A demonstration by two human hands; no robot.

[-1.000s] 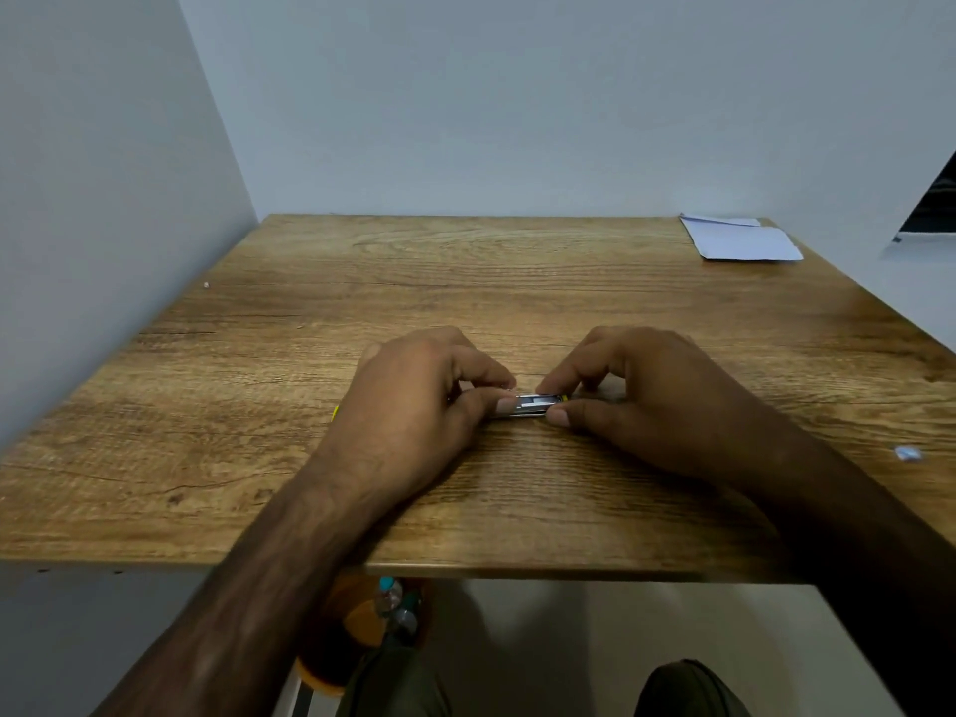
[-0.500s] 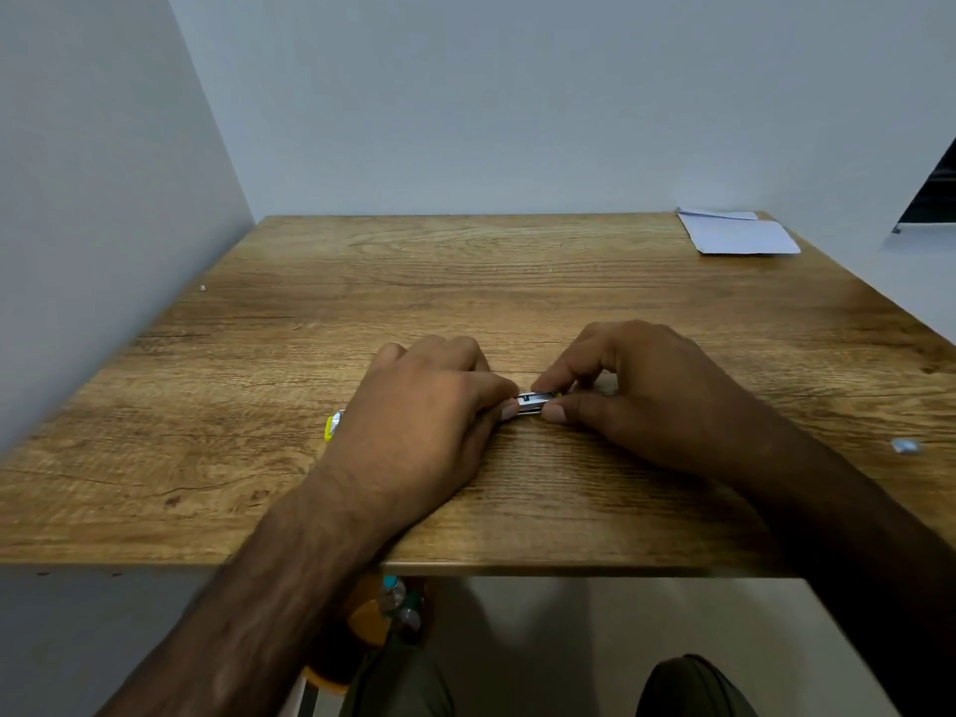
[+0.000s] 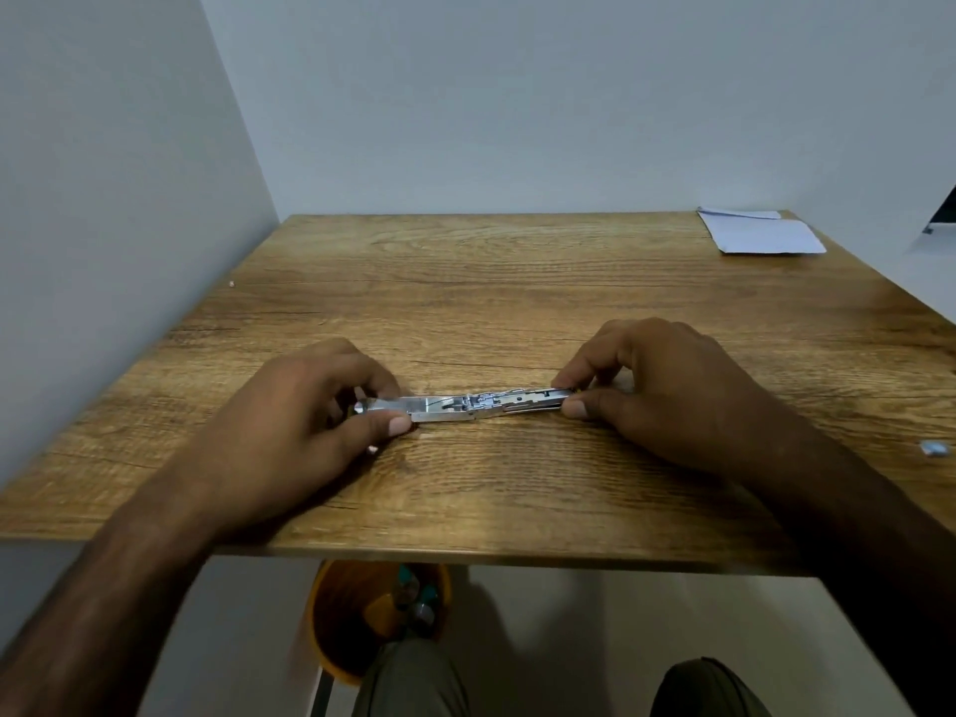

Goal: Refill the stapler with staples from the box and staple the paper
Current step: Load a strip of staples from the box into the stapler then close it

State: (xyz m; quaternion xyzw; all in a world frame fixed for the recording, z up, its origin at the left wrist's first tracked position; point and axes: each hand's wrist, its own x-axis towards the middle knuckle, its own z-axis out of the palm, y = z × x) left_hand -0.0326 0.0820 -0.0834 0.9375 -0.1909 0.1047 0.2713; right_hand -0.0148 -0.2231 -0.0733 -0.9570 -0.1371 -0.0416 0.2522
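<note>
On the table point(image 3: 517, 282), left hand point(image 3: 305, 421), right hand point(image 3: 667, 390) pinching opened stapler point(image 3: 476, 403) ends

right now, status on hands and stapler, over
Left hand and right hand each pinch one end of the stapler. Stapler opened flat on the table. Paper far right corner. Nothing in the way.

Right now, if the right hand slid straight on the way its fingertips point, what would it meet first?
The right hand points left along the opened stapler it pinches; beyond that metal, it would probably meet the left hand on the other end.
</note>
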